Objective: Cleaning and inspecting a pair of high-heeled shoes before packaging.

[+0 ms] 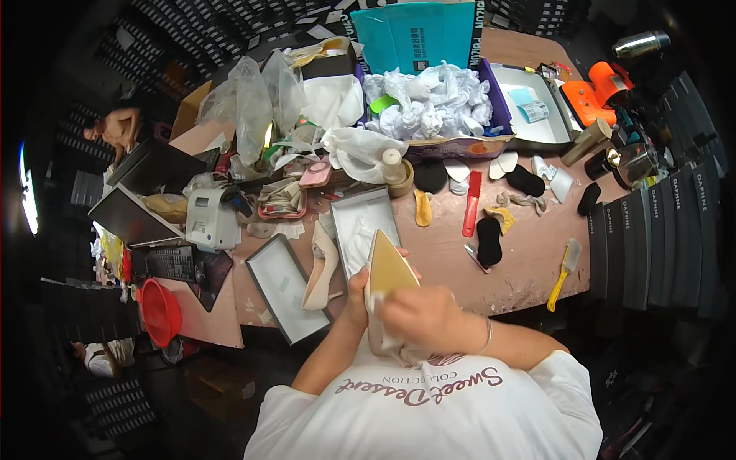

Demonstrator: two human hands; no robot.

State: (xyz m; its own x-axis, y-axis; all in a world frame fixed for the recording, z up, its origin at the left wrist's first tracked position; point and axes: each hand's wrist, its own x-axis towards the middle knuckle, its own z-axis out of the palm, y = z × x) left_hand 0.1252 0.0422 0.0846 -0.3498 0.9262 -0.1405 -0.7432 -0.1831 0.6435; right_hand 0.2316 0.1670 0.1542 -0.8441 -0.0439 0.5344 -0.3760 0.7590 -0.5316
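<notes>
My left hand (pixel 356 297) is closed around a pale pointed shoe (pixel 389 264), its tan sole turned up and its toe pointing away from me. Over the middle of that sole is my right hand (pixel 418 313), blurred by motion, with its fingers bent together. Something small and whitish shows at those fingertips, too smeared to name. The lower part of the shoe is close against my white shirt. A second shoe, a beige high heel (pixel 322 268), lies on its side left of my hands. Beside it are a grey-white box (pixel 364 218) and a dark-rimmed lid (pixel 285 287).
A purple box (pixel 497 100) of crumpled white paper stands at the back. A red brush (pixel 472 203), black pads (pixel 488 241) and a yellow-handled brush (pixel 565 274) lie to the right. Dark shoeboxes (pixel 652 245) line the right edge. A label printer (pixel 209 220) and red basin (pixel 159 310) are left.
</notes>
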